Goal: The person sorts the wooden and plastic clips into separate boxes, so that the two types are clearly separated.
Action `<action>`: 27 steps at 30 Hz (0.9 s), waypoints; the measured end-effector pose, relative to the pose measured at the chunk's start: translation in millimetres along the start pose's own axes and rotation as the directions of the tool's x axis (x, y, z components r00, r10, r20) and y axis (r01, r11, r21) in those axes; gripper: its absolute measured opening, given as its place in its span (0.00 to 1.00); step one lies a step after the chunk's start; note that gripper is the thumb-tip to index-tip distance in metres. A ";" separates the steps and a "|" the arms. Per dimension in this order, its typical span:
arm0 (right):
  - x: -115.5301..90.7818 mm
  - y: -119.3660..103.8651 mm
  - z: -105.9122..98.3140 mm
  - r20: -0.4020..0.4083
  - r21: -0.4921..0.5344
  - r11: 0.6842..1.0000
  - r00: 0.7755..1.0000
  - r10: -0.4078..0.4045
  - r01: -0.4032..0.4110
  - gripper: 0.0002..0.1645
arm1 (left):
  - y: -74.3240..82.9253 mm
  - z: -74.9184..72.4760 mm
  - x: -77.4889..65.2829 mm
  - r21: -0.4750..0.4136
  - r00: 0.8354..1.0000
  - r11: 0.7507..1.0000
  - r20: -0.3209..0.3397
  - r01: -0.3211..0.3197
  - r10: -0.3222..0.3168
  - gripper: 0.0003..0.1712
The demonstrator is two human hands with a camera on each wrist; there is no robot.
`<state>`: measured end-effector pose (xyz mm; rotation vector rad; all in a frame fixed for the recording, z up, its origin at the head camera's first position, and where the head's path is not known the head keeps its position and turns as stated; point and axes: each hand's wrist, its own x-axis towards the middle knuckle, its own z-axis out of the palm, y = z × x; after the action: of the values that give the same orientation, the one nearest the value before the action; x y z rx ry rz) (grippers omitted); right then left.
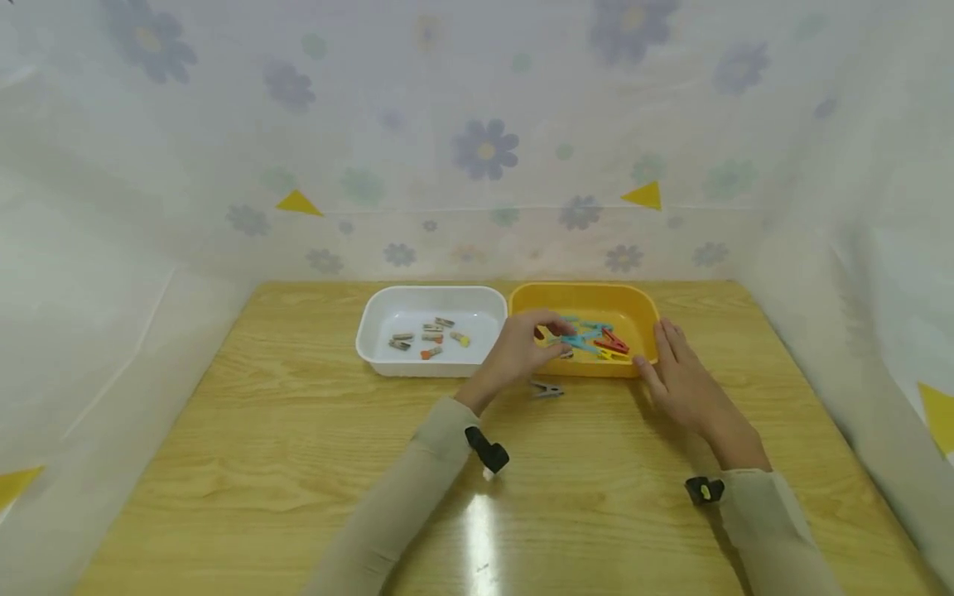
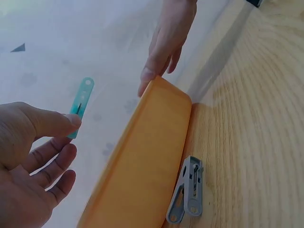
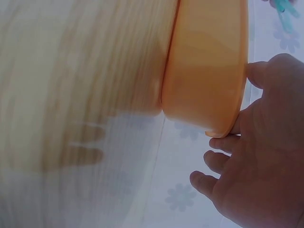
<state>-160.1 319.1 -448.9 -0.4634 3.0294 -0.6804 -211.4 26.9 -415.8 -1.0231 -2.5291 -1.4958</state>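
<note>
My left hand (image 1: 516,349) is over the left part of a yellow tray (image 1: 589,290), pinching a turquoise clothespin (image 2: 85,95) between thumb and forefinger, its other fingers loosely bent. At the tray's front right corner, my right hand (image 1: 689,389) holds the rim, thumb (image 3: 256,74) on the front edge and fingers round the side. Blue, red and yellow clothespins, among them a red one (image 1: 611,340), lie inside this tray; the left hand hides some of them. A grey clothespin (image 1: 547,389) rests on the table just before the tray's front wall.
Left of the yellow tray stands a white tray (image 1: 432,370) with several small wooden clothespins (image 1: 432,337), some with orange or yellow bits. Both trays sit towards the back of the wooden table (image 1: 298,463). A flowered white sheet (image 1: 417,149) hangs behind and at both sides.
</note>
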 end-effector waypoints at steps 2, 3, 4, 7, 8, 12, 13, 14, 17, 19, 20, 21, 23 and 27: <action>-1.0 0.3 0.3 0.000 0.002 1.000 1.000 0.003 -0.003 0.47 | -2.9 -0.5 7.5 0.002 0.999 0.999 -0.007 0.034 -0.034 0.09; -1.4 0.2 0.3 0.001 0.003 1.000 1.000 0.006 -0.006 0.47 | -4.5 -0.5 10.8 0.001 0.998 0.999 -0.010 0.054 -0.054 0.09; -1.7 0.1 0.1 0.001 0.004 1.000 1.000 0.008 -0.008 0.47 | -6.4 -0.3 14.0 -0.002 0.997 0.997 -0.013 0.071 -0.071 0.09; -1.6 0.0 -0.2 -0.005 0.002 1.000 1.000 0.011 -0.011 0.47 | -12.1 1.4 21.9 -0.024 0.993 0.993 -0.009 0.118 -0.119 0.10; -1.4 0.0 -0.3 -0.008 0.000 1.000 1.000 0.011 -0.011 0.47 | -14.1 2.4 24.1 -0.032 0.991 0.991 -0.008 0.130 -0.131 0.10; -0.4 -0.5 -0.9 -0.008 -0.004 1.000 1.000 0.009 -0.009 0.47 | -21.7 6.3 32.5 -0.044 0.987 0.986 -0.003 0.161 -0.161 0.09; -0.1 -0.9 -1.3 -0.008 -0.007 1.000 1.000 0.008 -0.008 0.47 | -23.4 6.8 34.7 -0.047 0.986 0.985 -0.006 0.166 -0.167 0.08; 0.2 -1.1 -1.4 -0.008 -0.009 1.000 1.000 0.007 -0.008 0.47 | -25.2 7.4 37.0 -0.046 0.985 0.984 -0.008 0.172 -0.172 0.08; -0.1 -1.6 -1.6 -0.009 -0.006 1.000 1.000 0.010 -0.010 0.48 | -30.5 8.6 43.8 -0.039 0.984 0.984 -0.007 0.175 -0.176 0.07; -0.6 -1.2 -1.6 -0.009 -0.006 1.000 1.000 0.010 -0.010 0.48 | -32.9 9.4 47.6 -0.026 0.984 0.984 0.002 0.178 -0.178 0.07; -0.7 -1.1 -1.7 -0.008 -0.004 1.000 1.000 0.010 -0.010 0.48 | -34.1 9.9 49.2 -0.016 0.984 0.984 0.005 0.177 -0.177 0.07; -1.0 -1.2 -1.6 -0.006 -0.002 1.000 1.000 0.009 -0.009 0.48 | -35.1 10.2 50.8 -0.007 0.984 0.984 0.008 0.178 -0.178 0.07; -1.1 -1.3 -1.9 -0.002 0.001 1.000 1.000 0.010 -0.010 0.48 | -36.6 11.1 53.6 0.014 0.983 0.983 0.009 0.184 -0.184 0.07; -0.9 -1.2 -2.5 0.005 0.001 1.000 1.000 0.012 -0.012 0.48 | -37.9 12.3 58.3 0.041 0.981 0.980 0.003 0.193 -0.193 0.06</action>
<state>-159.1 319.3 -446.2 -0.4460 3.0242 -0.6790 -274.3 54.8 -431.8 -0.7983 -2.7201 -1.4783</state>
